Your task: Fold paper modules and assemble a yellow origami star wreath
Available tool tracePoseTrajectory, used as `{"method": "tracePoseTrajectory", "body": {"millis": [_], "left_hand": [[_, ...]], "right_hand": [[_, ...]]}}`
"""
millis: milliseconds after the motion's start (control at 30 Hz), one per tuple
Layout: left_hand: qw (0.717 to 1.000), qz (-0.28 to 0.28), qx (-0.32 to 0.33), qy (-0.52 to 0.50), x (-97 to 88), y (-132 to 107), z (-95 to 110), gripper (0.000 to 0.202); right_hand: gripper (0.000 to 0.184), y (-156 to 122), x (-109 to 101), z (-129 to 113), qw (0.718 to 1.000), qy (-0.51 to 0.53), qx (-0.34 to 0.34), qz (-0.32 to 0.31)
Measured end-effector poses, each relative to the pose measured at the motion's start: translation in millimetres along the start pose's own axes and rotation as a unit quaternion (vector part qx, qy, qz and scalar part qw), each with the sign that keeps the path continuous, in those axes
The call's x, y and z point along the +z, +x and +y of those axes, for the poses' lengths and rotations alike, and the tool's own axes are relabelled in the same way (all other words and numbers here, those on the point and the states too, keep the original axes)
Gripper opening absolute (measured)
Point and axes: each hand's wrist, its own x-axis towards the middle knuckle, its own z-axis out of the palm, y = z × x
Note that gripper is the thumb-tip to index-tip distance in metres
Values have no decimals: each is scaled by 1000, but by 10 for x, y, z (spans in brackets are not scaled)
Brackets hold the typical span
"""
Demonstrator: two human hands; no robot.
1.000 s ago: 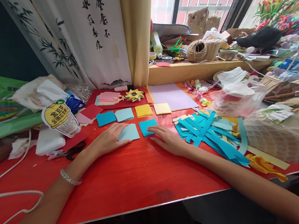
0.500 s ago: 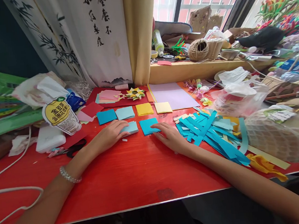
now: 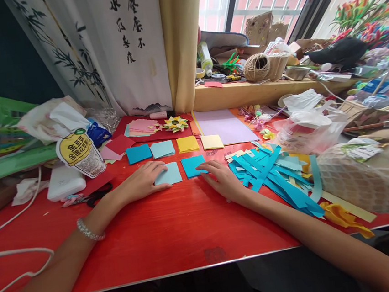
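My left hand (image 3: 146, 182) lies at the left edge of a light blue paper square (image 3: 172, 173), thumb and fingers apart and touching it. To its right is a bright blue paper stack (image 3: 192, 167). My right hand (image 3: 222, 177) rests at that stack's right edge, fingers stretched out and parted. Behind these is a row of paper stacks: a blue one (image 3: 139, 154), a light blue one (image 3: 162, 148), a yellow one (image 3: 188, 144) and a cream one (image 3: 212, 141).
Cut paper strips (image 3: 269, 171) are heaped right of my right hand. Behind the row lie a folded paper flower (image 3: 176, 124) and lilac sheets (image 3: 225, 125). Scissors (image 3: 98, 195) and a white box (image 3: 65, 182) are at the left. A net-wrapped bundle (image 3: 363, 180) stands at the right.
The light blue paper under my left hand has shifted slightly toward me and now lies flatter. A small white scrap in front of it is out of sight. My right hand has hardly moved.
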Motion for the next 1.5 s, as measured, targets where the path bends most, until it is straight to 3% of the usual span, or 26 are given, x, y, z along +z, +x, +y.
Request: {"method": "tracePoseTrajectory", "body": {"millis": [267,400,533,700,867,1100,1300,1500], "left_hand": [[999,-30,-23,14,-93,-30,10,61],[999,-33,-32,16,-85,-35,11,67],[1000,-21,-21,6,-89,-33,11,68],[1000,-12,-5,16,-112,-35,15,63],[1000,8,11,25,-101,-45,-6,62],[1000,20,4,23,-88,-54,-23,64],[998,57,-2,15,-137,-45,3,55],[997,74,11,-15,-148,-26,-22,44]], "right_hand": [[32,91,-226,185,993,-107,-30,-27],[47,135,-308,264,988,-60,-57,-130],[74,282,-281,335,980,-52,-32,-191],[84,593,-256,390,961,-70,-13,-267],[75,713,-232,407,958,-103,-47,-263],[70,620,-270,390,961,-121,-99,-227],[44,585,-304,380,954,-162,-160,-194],[27,573,-322,343,948,-198,-179,-172]]}}
